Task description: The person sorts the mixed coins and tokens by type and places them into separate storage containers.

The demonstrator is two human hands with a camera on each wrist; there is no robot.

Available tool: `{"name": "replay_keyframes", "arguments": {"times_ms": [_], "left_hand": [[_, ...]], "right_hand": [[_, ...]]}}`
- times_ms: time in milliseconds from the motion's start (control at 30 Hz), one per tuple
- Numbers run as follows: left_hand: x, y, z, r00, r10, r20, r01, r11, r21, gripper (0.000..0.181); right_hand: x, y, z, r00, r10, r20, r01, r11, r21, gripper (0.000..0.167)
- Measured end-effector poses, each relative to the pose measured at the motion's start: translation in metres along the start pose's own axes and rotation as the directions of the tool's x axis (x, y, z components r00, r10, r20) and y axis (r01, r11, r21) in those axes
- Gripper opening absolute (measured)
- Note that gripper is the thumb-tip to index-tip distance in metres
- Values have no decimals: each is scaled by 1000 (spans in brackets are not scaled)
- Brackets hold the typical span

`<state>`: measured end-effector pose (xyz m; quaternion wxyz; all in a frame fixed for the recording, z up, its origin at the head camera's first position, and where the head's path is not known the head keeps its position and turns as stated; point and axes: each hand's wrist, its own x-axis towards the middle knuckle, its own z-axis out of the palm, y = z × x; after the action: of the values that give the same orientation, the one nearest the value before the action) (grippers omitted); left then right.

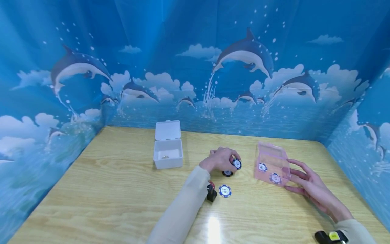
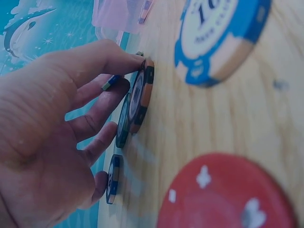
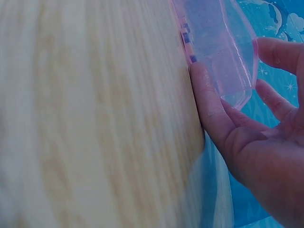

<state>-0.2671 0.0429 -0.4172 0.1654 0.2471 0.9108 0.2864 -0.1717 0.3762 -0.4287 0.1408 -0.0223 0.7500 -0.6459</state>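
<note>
apparently mid-pickup: pinching a dark-edged chip in left hand, left of open pink box, with spread right hand against box's side, next likely calling for a clean lift clear of adjacent chip.
</note>
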Motion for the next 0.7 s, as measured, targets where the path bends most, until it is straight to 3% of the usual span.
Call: {"name": "replay_keyframes", "arguments": {"times_ms": [467,700], "left_hand": [[-3,0,-1,997,43,-57,-48,996,-79,43],[-2,-2,-1,991,67,-116,-79,992,-102,42]], "right_hand": [[0,0,1,1000,-5,-11,5,1000,-14,60],[0,0,2,1000,-8,-17,8,1000,-17,64]]}}
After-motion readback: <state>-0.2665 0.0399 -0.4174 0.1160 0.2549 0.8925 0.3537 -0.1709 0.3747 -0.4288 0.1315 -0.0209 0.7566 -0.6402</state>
